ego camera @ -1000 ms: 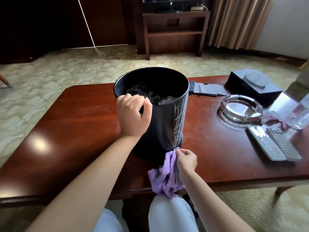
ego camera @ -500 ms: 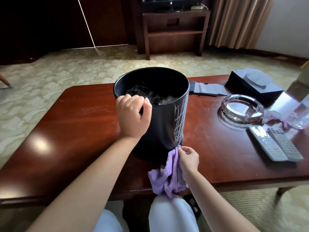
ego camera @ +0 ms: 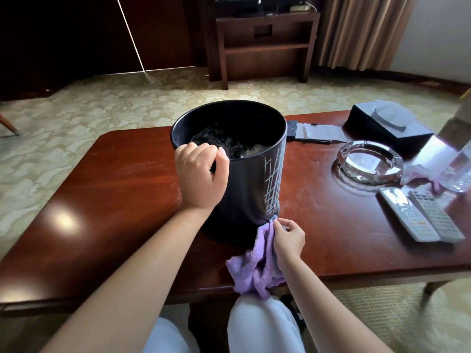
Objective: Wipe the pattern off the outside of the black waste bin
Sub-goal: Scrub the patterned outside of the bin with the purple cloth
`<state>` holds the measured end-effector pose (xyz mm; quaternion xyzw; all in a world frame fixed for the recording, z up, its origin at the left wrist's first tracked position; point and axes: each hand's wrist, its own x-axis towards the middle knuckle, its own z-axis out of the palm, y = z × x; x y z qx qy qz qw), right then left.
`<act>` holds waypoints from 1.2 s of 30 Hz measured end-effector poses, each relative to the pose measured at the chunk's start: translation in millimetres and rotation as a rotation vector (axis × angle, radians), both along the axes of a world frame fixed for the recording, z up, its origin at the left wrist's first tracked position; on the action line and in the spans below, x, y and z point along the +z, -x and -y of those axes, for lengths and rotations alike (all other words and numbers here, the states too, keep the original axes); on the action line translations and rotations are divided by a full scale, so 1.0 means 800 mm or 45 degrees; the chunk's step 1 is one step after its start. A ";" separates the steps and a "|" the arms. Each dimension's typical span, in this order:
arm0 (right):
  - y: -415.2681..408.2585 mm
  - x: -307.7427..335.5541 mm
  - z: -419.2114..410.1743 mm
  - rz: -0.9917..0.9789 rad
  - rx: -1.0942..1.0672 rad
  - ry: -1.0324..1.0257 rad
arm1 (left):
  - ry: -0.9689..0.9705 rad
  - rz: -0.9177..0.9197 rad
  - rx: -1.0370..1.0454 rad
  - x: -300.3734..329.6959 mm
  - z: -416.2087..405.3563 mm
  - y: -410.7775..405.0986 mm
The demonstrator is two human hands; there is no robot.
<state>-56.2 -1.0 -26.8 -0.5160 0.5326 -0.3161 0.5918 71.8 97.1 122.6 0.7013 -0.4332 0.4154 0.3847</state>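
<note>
Nearby, glass ashtray [ego camera: 370, 162], two remotes [ego camera: 421, 217], tissue box [ego camera: 387, 128]

place: hotel room; signs: patterned carpet [ego camera: 76, 118] | curtains [ego camera: 362, 31] | glass ashtray [ego camera: 369, 161] | two remotes [ego camera: 420, 215]

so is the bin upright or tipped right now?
Upright. The black waste bin stands on its base on the table, rim facing up; the left hand grips the rim, steadying it.
</note>
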 end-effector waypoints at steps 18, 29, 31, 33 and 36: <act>-0.004 0.014 -0.010 0.001 0.077 0.021 | 0.016 0.020 0.019 -0.001 0.002 -0.001; -0.001 0.014 -0.029 -0.118 0.124 0.062 | 0.006 0.021 0.018 0.000 0.001 0.000; -0.001 0.020 -0.025 -0.158 0.135 0.085 | 0.006 0.021 0.021 0.000 0.001 -0.001; -0.002 0.041 -0.025 -0.028 0.093 0.312 | 0.004 0.021 0.020 -0.001 0.001 -0.001; -0.006 0.068 -0.034 0.214 0.046 0.765 | 0.004 0.024 0.031 -0.002 0.001 -0.001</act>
